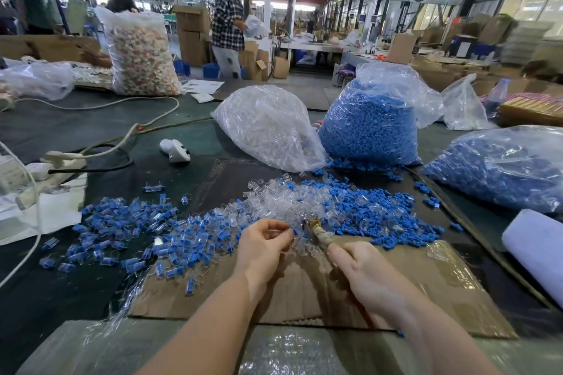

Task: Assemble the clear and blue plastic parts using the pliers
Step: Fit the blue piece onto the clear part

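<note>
Your hands meet above the cardboard sheet (426, 292).
Your left hand (262, 248) pinches a small clear and blue part (293, 232); your right hand (362, 271) grips the pliers (316, 233), tips just beside it.

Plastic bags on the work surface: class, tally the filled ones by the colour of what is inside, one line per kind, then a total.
Bags of blue parts: 2, the upright blue bag and the right-edge blue bag
Bags of clear parts: 1, the clear bag
Bags of orange-and-white pieces: 1, the tall far bag
Total: 4
</note>
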A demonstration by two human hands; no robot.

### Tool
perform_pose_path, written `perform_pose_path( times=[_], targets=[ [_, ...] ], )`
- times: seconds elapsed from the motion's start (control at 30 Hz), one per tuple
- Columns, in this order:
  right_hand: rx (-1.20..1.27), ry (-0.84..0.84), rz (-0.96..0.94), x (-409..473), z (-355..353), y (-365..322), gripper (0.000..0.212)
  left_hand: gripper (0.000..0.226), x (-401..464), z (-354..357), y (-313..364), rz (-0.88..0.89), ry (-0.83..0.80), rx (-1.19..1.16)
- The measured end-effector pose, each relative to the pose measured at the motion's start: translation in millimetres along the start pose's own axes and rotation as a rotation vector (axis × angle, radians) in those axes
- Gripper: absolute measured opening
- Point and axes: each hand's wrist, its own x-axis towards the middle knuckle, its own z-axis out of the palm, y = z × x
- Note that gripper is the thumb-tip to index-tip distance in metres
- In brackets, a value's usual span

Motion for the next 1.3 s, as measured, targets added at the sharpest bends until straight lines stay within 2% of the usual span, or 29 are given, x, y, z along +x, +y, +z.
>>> perform_pose_path(
  times=[0.1,0.23,0.37,0.57,0.7,0.9,1.1,1.3],
  targets=[
    [0.037,-0.107,0.012,-4,-5,-6,0.037,0.005,2,-2,3,-0.030,0.009,0.006],
    [0.066,-0.249,0.093,-8,-11,-14,0.003,0.004,5,-5,6,-0.038,0.032,-0.003],
    [-0.004,-0.270,0.116,-9,-10,-16,0.019,0.007,5,-4,8,-0.063,0.032,-0.023],
    [0.206,-0.350,0.142,-5,-8,-10,0.022,0.006,5,-6,8,-0.093,0.039,-0.064],
    [0.257,-0.336,0.160,-4,-8,-8,0.019,0.005,6,-6,9,-0.077,0.054,-0.050],
    [0.196,-0.302,0.150,-5,-9,-11,0.018,0.004,8,-3,10,-0.052,0.099,0.015],
    [0.131,-0.290,0.108,-7,-10,-13,0.012,0.011,6,0,9,-0.094,0.095,-0.061],
    [-0.099,-0.230,0.020,-9,-12,-16,0.016,0.012,4,6,11,-0.079,0.103,-0.064]
  ],
)
